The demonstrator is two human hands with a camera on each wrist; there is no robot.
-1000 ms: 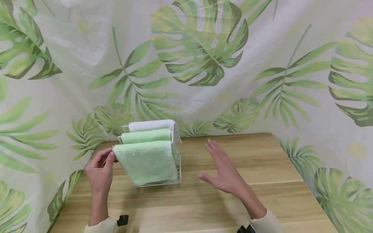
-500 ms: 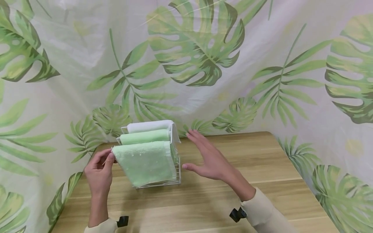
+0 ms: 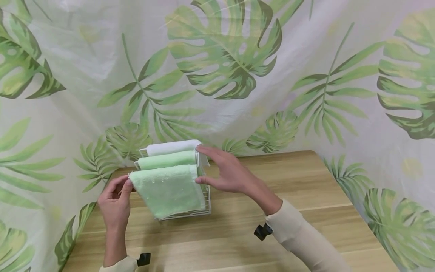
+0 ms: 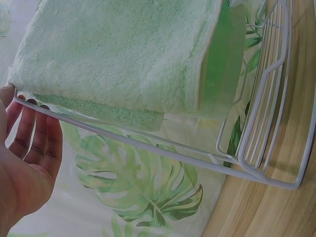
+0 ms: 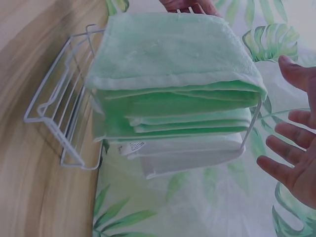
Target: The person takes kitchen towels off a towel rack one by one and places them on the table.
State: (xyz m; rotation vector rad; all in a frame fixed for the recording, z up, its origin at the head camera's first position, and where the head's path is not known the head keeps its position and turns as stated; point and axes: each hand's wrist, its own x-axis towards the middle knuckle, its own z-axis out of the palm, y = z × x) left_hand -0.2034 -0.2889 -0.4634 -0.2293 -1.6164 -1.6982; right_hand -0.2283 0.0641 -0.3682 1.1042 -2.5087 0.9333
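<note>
A white wire rack (image 3: 209,198) stands on the wooden table with towels draped over its bars. At the front hangs a light green towel (image 3: 171,192), behind it a second green towel (image 3: 166,160), and at the back a white towel (image 3: 171,147). My left hand (image 3: 115,202) pinches the rack's front left corner beside the front towel's edge; in the left wrist view its thumb and fingers meet around the wire (image 4: 22,101). My right hand (image 3: 231,172) is at the rack's right end, fingers and thumb extended. The right wrist view shows that hand (image 5: 294,148) apart from the towels.
The wooden table (image 3: 289,211) extends right and forward of the rack. A leaf-printed curtain (image 3: 221,75) hangs behind and around it. Small black devices (image 3: 263,231) sit at both wrists.
My right hand has moved left, from over the table's middle to the rack's right end. The left hand keeps its hold, and the rack and towels have stayed in place.
</note>
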